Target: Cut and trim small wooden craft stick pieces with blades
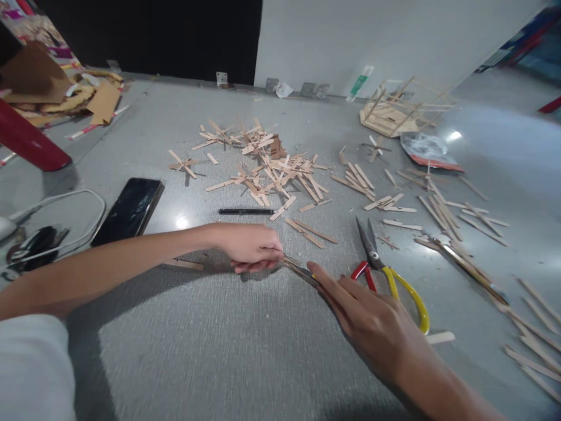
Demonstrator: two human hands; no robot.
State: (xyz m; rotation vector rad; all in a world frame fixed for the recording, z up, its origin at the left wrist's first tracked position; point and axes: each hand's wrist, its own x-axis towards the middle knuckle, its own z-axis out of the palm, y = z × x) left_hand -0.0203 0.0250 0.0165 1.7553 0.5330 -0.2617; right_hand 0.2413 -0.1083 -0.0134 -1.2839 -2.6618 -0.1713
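My left hand (249, 247) is closed in a pinch on one end of a thin wooden stick (297, 268) lying low over the grey floor. My right hand (368, 318) rests flat with fingers stretched out, its fingertips pressing the other end of the same stick. Scissors (385, 266) with one red and one yellow handle lie open just right of my right hand. A black pen (245, 211) lies beyond my left hand. A big heap of wooden craft sticks (272, 169) is spread further out.
A black phone (129, 210) lies to the left, next to a white cable (65, 225). Loose sticks (460, 216) cover the right side. A stick-built frame model (401, 108) and a foil packet (427, 151) sit far right. Cardboard scraps (65, 93) are piled far left.
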